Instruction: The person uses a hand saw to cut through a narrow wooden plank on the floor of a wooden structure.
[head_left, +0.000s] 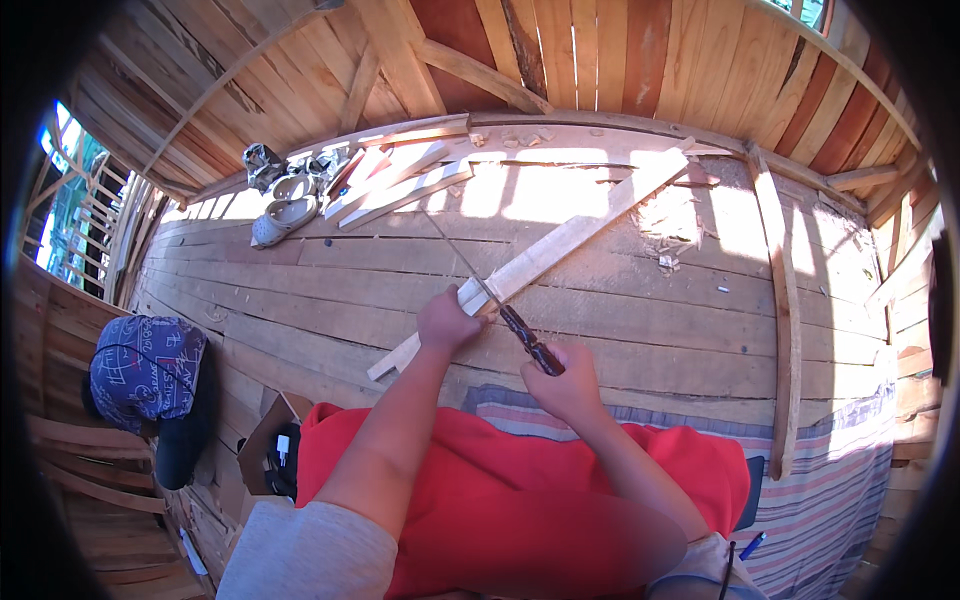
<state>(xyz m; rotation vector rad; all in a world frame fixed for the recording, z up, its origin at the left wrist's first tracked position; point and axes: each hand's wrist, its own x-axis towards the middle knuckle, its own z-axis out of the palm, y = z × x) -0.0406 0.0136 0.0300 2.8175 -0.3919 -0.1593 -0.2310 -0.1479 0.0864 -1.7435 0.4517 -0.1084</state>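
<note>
My right hand (566, 382) is closed round the dark brown handle of a long, thin-bladed tool (530, 338). Its narrow blade slants away to the far left across a pale wooden plank (560, 248); whether it is a saw or a long knife I cannot tell. With my left hand (448, 320) I grip the plank's near end, just left of the blade. Another light wooden strip (395, 358) shows below my left hand, pointing toward the near left. The plank runs diagonally to the far right.
Wood shavings (672, 225) litter the floorboards beyond. Grey clogs (290, 213) and loose wood pieces (405, 190) lie at far left. A long beam (778, 300) crosses the right side. Red cloth (480, 500) covers my lap. A striped mat (825, 500), patterned cap (150, 370) and cardboard box (262, 440) are nearby.
</note>
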